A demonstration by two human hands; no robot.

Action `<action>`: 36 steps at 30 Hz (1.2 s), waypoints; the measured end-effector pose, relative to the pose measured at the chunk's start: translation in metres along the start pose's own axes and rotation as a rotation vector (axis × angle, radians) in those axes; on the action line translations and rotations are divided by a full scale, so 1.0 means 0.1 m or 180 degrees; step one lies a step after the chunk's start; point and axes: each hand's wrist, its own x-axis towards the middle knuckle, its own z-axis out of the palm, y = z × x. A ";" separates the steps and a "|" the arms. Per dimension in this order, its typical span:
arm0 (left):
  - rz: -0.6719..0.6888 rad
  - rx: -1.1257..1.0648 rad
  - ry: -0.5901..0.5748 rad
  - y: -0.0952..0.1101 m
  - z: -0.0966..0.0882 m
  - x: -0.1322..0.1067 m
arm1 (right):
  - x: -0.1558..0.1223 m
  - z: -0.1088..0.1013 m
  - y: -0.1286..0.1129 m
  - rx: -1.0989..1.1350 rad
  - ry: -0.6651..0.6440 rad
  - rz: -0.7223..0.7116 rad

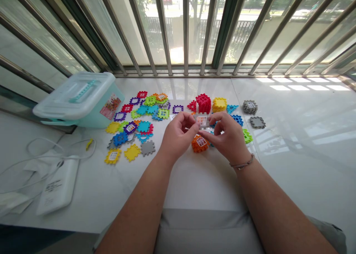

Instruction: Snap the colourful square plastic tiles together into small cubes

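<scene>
Between my two hands is a grey interlocking tile with a white window insert [202, 120], raised above the white surface. My left hand [179, 135] pinches its left edge with thumb and fingers. On the opposite edge, my right hand [226, 137] has its fingers closed on the same tile. Just below the hands sits an orange window tile stack [200, 143]. Behind them stand a red tile stack [203, 103] and a yellow tile stack [219, 104]. Blue tiles [237, 120] and a green tile [247, 136] are partly hidden by my right hand.
Many mixed tiles [144, 127] lie loosely on the left. Farther left are a lidded turquoise box [80, 100], a white power bank [59, 185] and a cable [36, 156]. Grey tiles [250, 107] are stacked at the right. Metal bars [185, 35] line the window behind.
</scene>
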 end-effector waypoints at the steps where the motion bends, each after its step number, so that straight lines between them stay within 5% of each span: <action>1: 0.0031 0.0057 0.0106 -0.01 -0.01 0.00 | 0.00 -0.01 -0.01 -0.0013 -0.0068 0.0027; 17: 0.0060 0.0229 -0.0010 -0.06 -0.03 0.01 | 0.02 -0.04 -0.03 0.0155 -0.0217 -0.0178; 22: 0.0040 0.0093 -0.0036 -0.02 -0.03 0.01 | 0.03 -0.02 -0.07 0.0264 -0.0298 0.0147; 27: -0.0035 -0.0094 0.0012 -0.08 0.00 0.03 | 0.03 -0.01 -0.09 0.0442 0.0046 0.0387; 31: -0.0386 -0.0251 0.0050 -0.11 0.02 0.04 | 0.03 -0.01 -0.07 0.0240 0.0241 0.0016; 36: -0.0481 -0.0759 -0.0020 -0.09 0.01 0.05 | 0.01 -0.02 -0.06 0.0410 -0.0308 -0.0476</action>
